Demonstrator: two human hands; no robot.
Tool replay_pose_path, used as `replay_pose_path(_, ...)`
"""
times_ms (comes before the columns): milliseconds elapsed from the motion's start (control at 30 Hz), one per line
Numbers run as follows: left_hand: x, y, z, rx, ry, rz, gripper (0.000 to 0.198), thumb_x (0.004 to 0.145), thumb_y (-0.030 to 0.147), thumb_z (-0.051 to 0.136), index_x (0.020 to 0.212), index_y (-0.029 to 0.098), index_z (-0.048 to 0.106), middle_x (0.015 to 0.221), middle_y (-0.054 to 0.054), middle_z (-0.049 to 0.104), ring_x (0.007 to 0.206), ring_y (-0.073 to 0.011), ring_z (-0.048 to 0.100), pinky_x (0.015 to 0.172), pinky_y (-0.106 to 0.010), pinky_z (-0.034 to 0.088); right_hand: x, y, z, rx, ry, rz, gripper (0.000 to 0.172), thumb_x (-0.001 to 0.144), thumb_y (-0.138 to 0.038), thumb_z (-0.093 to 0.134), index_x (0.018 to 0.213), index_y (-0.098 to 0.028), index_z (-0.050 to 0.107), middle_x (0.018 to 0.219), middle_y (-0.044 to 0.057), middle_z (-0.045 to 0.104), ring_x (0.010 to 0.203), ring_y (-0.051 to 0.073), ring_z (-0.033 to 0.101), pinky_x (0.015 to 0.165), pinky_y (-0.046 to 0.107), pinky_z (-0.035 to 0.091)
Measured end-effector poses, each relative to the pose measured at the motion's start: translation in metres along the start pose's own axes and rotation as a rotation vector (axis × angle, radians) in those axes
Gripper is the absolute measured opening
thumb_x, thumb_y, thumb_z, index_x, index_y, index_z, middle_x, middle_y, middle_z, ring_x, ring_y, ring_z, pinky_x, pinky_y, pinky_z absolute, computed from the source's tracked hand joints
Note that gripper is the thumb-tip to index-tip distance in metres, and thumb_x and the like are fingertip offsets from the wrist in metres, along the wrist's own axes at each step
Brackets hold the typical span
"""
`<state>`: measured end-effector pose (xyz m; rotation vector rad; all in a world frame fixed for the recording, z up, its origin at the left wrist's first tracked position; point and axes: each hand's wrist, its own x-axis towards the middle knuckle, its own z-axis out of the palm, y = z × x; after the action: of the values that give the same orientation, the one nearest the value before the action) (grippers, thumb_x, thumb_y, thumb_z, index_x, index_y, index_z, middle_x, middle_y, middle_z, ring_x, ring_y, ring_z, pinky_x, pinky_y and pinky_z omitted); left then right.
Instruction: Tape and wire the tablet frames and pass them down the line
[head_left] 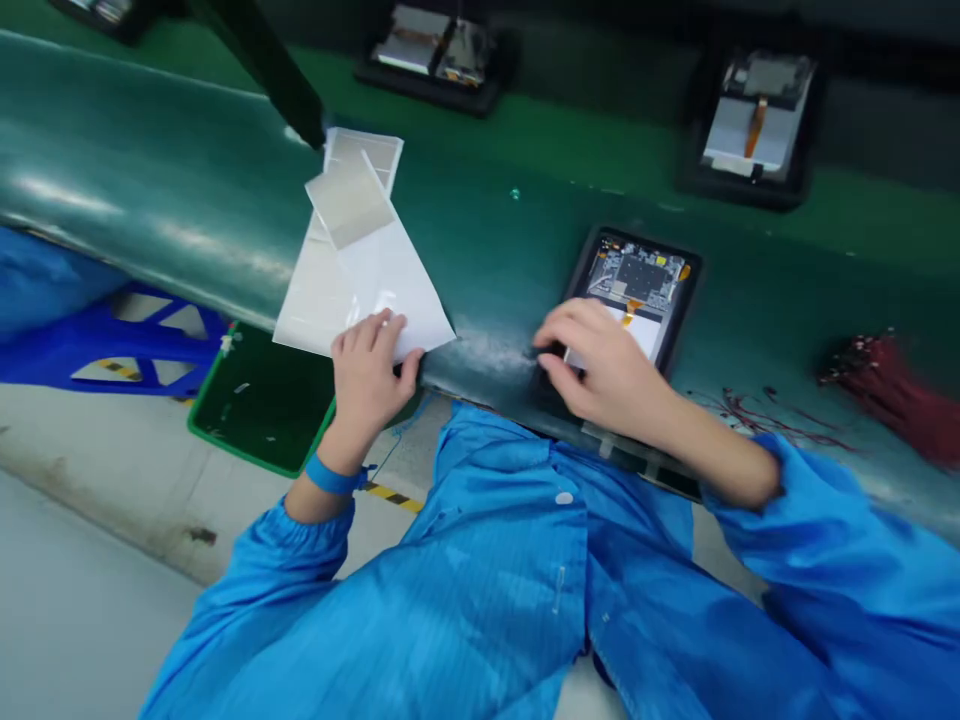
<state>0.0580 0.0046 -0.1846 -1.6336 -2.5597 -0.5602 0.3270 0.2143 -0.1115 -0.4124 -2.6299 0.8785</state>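
Observation:
My left hand (369,375) lies on a white sheet (390,275), its fingers a little apart and pressing near the lower edge. That sheet, part grey at its top, overlaps another pale sheet (309,290) beneath it. Over the lower left side of an opened tablet (641,270) is my right hand (600,360), thumb and forefinger pinched together. A small dark bit shows at the fingertips, too small to name. The tablet's circuit board and orange flex cable are exposed. My hand hides its lower left part.
Two more opened devices, one at the back middle (435,45) and one at the back right (761,120), lie on the green bench. Red wires (896,400) are bundled at the right, with loose ones nearby. A dark arm (262,70) reaches over the sheets. Below stands a green bin (259,440).

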Motion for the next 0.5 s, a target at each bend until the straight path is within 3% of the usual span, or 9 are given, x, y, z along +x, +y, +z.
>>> replay_pose_path(100, -0.011, 0.017, 0.004, 0.024, 0.108, 0.02, 0.036, 0.104, 0.043, 0.061, 0.129, 0.019, 0.07, 0.129, -0.016, 0.075, 0.117, -0.036, 0.068, 0.104, -0.051, 0.041, 0.069, -0.012, 0.046, 0.032, -0.093, -0.017, 0.031, 0.1, -0.023, 0.057, 0.128, -0.015, 0.065, 0.135, 0.018, 0.066, 0.126, 0.033, 0.058, 0.113, 0.05, 0.047)
replay_pose_path(167, -0.02, 0.031, 0.003, -0.01, 0.144, 0.032, 0.032, 0.106, 0.041, 0.061, 0.126, 0.018, 0.07, 0.121, -0.014, 0.077, 0.11, -0.0334, 0.071, 0.101, -0.049, 0.044, 0.11, -0.016, 0.077, 0.074, -0.143, 0.162, 0.055, 0.099, -0.028, 0.064, 0.15, -0.01, 0.051, 0.152, 0.023, 0.056, 0.137, 0.034, 0.055, 0.118, 0.051, 0.046)
replay_pose_path(267, -0.034, 0.043, 0.0, -0.184, 0.094, 0.122, 0.033, 0.107, 0.039, 0.059, 0.131, 0.018, 0.069, 0.129, -0.014, 0.076, 0.121, -0.0324, 0.071, 0.104, -0.047, 0.049, 0.152, -0.017, 0.109, 0.282, -0.127, 0.514, 0.077, 0.096, -0.03, 0.072, 0.158, -0.005, 0.036, 0.15, 0.028, 0.057, 0.134, 0.032, 0.061, 0.111, 0.046, 0.054)
replay_pose_path(367, -0.041, 0.041, -0.002, -0.463, 0.085, 0.036, 0.038, 0.11, 0.042, 0.055, 0.14, 0.02, 0.064, 0.137, -0.015, 0.071, 0.127, -0.0287, 0.069, 0.109, -0.044, 0.054, 0.162, -0.02, 0.117, 0.616, -0.052, 0.684, 0.067, 0.092, -0.015, 0.066, 0.154, -0.008, 0.04, 0.129, 0.019, 0.069, 0.107, 0.024, 0.071, 0.09, 0.037, 0.06)
replay_pose_path(433, -0.039, 0.033, -0.003, -0.637, 0.227, -0.184, 0.05, 0.109, 0.053, 0.055, 0.147, 0.022, 0.055, 0.147, -0.017, 0.063, 0.133, -0.028, 0.065, 0.109, -0.043, 0.056, 0.152, -0.024, 0.112, 0.771, -0.047, 0.664, 0.054, 0.093, -0.011, 0.056, 0.147, -0.014, 0.048, 0.119, 0.011, 0.07, 0.082, 0.015, 0.068, 0.07, 0.028, 0.058)
replay_pose_path(500, -0.03, 0.023, -0.006, -0.839, 0.346, -0.392, 0.065, 0.106, 0.068, 0.051, 0.154, 0.025, 0.043, 0.157, -0.019, 0.053, 0.139, -0.0301, 0.062, 0.111, -0.046, 0.057, 0.132, -0.03, 0.104, 0.913, -0.077, 0.568, 0.051, 0.092, -0.013, 0.052, 0.143, -0.02, 0.052, 0.116, 0.005, 0.067, 0.063, 0.008, 0.056, 0.053, 0.021, 0.048)
